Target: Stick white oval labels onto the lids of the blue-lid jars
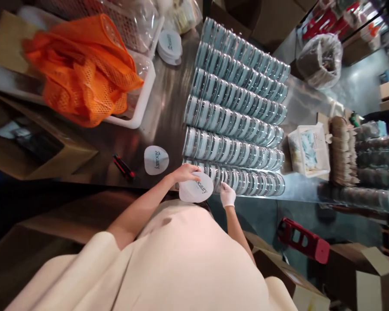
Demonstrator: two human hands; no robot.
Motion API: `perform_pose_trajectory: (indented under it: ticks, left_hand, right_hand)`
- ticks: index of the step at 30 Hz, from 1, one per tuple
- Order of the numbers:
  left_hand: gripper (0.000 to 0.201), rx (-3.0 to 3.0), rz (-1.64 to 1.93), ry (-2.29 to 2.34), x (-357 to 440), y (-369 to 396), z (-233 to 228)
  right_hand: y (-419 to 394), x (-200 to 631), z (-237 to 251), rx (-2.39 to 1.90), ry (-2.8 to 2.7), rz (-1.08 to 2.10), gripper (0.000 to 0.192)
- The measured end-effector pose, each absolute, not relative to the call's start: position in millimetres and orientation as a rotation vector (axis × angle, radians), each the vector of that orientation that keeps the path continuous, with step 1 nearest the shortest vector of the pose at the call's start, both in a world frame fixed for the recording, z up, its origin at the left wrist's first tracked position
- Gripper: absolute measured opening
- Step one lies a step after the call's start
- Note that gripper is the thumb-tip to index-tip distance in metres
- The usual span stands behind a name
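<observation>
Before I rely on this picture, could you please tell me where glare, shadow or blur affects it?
In the head view, bright reflections streak the clear round containers and the grey metal tabletop; in the head view, deep shadow hides much detail at lower left; also in the head view, lettering on the white rounded sheet in the left hand looks slightly soft.

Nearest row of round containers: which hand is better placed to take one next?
Right, probably: the gloved right hand is right beside that row of containers, while the left hand holds a printed card. Whether the right hand pinches anything is too small to tell.
</observation>
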State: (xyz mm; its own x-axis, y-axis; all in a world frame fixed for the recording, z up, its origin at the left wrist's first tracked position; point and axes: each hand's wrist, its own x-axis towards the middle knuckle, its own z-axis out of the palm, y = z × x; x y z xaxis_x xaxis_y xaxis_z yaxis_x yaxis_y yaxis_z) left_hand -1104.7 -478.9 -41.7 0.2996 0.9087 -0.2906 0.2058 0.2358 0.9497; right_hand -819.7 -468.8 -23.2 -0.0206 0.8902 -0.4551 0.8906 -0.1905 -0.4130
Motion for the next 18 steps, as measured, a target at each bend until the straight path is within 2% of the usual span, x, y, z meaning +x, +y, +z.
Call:
perform_pose_trajectory:
  ticks: [2, 3, 4, 6, 8, 12, 16, 18]
  left_hand:
    - [0.042, 1.271, 0.678, 1.195, -1105.8, -478.1, -41.8]
    - [0.042, 1.273, 0.675, 1.195, -1106.5, -477.4, -40.6]
    - [0.043, 1.272, 0.672, 1.192, -1106.9, -476.5, -38.4]
    - [0.046, 1.255, 0.655, 1.177, -1106.3, -473.8, -31.4]
    - [0.05, 1.25, 0.603, 1.149, -1103.0, -469.7, -21.8]
    - [0.05, 1.334, 0.478, 1.11, -1092.5, -461.1, -1.5]
    - [0.043, 1.449, 0.443, 0.98, -1098.4, -462.5, 13.7]
    - [0.046, 1.459, 0.459, 0.932, -1109.7, -467.4, 16.1]
  right_hand:
    - [-473.7, -810.4, -19.9, 2.148, 1.934, -1.471, 0.043]
    - [-476.2, -807.5, -15.6, 2.153, 1.909, -1.586, 0.047]
    - [-479.1, -806.4, -10.0, 2.207, 1.911, -1.577, 0.048]
    - [-485.8, -811.1, 4.0, 2.366, 2.024, -1.29, 0.047]
    - [-490.1, -823.4, 19.4, 2.321, 2.224, -1.075, 0.042]
    - [-483.2, -842.7, 45.0, 1.909, 2.431, -1.077, 0.024]
    - [-479.4, -821.0, 57.4, 1.894, 2.429, -1.022, 0.022]
    - [-484.4, -802.9, 59.1, 2.053, 2.464, -1.065, 0.023]
